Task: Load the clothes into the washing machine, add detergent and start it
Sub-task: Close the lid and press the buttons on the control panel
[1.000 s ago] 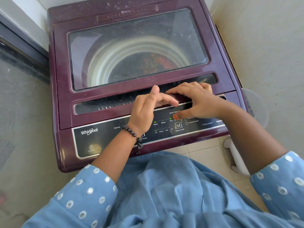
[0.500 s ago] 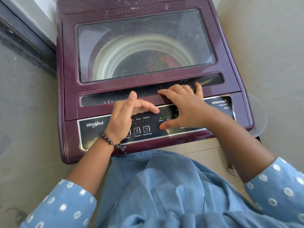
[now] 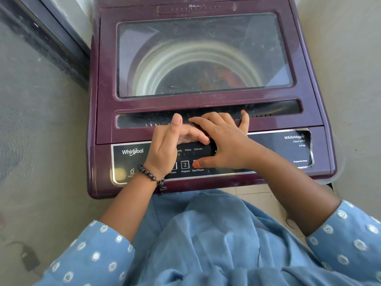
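Note:
A maroon top-loading washing machine (image 3: 107, 100) stands before me with its glass lid (image 3: 206, 54) closed. Through the glass I see the drum with reddish clothes (image 3: 224, 76) at its bottom. A black control panel (image 3: 274, 149) runs along the front edge. My right hand (image 3: 224, 141) lies spread over the panel, fingers on the lid's front rim, thumb tip on the Start/Pause button (image 3: 195, 164). My left hand (image 3: 169, 147) rests on the panel over the Power button, thumb raised, fingers relaxed and holding nothing. No detergent is in view.
Grey walls close in on both sides of the machine. A dark door frame (image 3: 51, 38) runs along the back left. A small black plug with a cord (image 3: 28, 259) lies on the floor at lower left. Pale tiles (image 3: 263, 197) show under the machine's front.
My right thumb has slid leftward along the panel from the wash-option lights to the Start/Pause button. My left hand has stayed on the panel; the view has shifted closer.

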Action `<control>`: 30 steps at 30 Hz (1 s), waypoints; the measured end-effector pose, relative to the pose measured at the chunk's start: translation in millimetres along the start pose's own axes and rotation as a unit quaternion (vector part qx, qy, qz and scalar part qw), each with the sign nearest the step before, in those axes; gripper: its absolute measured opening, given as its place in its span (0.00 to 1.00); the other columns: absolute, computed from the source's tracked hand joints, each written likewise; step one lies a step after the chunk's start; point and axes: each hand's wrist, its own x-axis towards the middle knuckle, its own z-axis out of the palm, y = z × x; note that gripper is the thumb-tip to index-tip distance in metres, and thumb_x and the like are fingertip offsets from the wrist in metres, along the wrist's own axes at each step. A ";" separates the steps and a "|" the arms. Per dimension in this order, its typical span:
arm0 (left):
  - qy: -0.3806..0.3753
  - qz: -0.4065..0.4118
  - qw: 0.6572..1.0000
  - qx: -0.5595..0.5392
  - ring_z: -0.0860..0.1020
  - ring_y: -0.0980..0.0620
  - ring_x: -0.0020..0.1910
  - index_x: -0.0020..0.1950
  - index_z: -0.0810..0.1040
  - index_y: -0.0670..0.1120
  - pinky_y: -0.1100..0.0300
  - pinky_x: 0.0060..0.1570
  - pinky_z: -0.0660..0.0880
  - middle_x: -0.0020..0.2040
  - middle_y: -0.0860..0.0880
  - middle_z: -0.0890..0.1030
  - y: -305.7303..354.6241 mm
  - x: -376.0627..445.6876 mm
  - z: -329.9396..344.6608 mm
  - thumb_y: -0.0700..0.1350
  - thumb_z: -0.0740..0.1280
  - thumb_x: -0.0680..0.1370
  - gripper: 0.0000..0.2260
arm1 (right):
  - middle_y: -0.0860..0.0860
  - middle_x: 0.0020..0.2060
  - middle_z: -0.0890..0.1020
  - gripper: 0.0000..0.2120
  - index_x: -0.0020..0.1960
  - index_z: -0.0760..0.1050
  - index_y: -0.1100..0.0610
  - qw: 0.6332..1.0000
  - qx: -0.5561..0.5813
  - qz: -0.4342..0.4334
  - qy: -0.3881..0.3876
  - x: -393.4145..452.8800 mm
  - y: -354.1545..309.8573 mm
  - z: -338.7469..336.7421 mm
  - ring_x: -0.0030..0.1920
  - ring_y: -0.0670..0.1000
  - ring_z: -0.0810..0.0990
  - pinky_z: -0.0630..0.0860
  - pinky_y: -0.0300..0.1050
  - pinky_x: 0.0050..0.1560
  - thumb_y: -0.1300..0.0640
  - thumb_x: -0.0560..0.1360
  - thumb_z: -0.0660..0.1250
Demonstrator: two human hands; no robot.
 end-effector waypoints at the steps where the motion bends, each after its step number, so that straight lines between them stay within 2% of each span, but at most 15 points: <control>1: -0.002 0.002 1.000 -0.002 0.85 0.47 0.47 0.43 0.84 0.40 0.59 0.51 0.78 0.41 0.41 0.86 -0.2 -0.4 0.6 0.57 0.46 0.80 0.32 | 0.43 0.72 0.62 0.46 0.77 0.54 0.42 1.000 0.002 0.001 -0.003 -0.4 -0.1 -0.2 0.74 0.51 0.56 0.36 0.76 0.67 0.33 0.66 0.71; 21: -0.008 0.021 1.000 0.004 0.85 0.48 0.46 0.44 0.84 0.39 0.60 0.51 0.79 0.42 0.43 0.86 -1.8 -11.1 3.6 0.55 0.45 0.81 0.32 | 0.41 0.70 0.63 0.45 0.75 0.57 0.39 0.999 0.020 0.025 0.002 -9.9 -8.3 3.0 0.74 0.50 0.57 0.36 0.74 0.69 0.34 0.64 0.74; 30: -0.003 0.020 1.000 -0.002 0.85 0.48 0.46 0.43 0.84 0.40 0.60 0.51 0.78 0.41 0.44 0.86 -3.3 -13.5 2.3 0.56 0.46 0.81 0.31 | 0.43 0.72 0.61 0.45 0.76 0.54 0.41 1.000 -0.001 0.005 -0.010 -10.2 -8.1 5.8 0.74 0.51 0.56 0.37 0.77 0.67 0.32 0.66 0.70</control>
